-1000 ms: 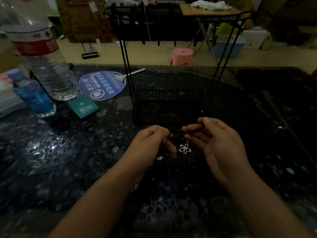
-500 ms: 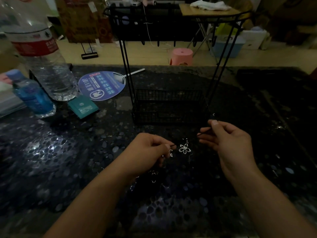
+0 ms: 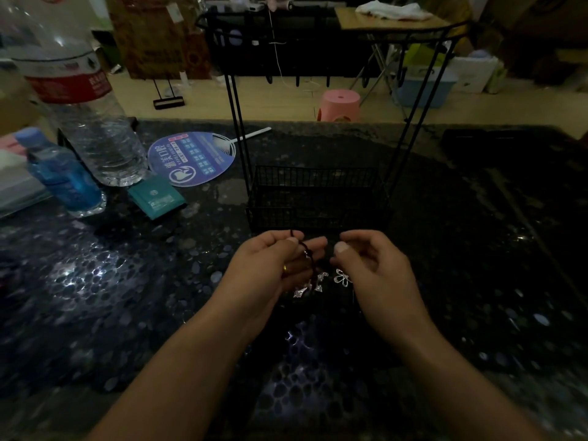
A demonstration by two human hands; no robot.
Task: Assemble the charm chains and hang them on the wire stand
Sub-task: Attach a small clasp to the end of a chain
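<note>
before the black wire stand (image 3: 313,198), the left hand (image 3: 273,268) pinches a thin dark cord (image 3: 306,253).

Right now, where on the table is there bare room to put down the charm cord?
Bare tabletop lies right of the wire stand and right hand, and left of the left hand. The far left is crowded: big bottle, blue bottle, fan, teal packet. Charms lie between the hands.

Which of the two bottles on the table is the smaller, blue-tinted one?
The small blue bottle at the far left, with a pale blue cap. The large clear bottle beside it is much taller, colourless, and wears a red label.
</note>
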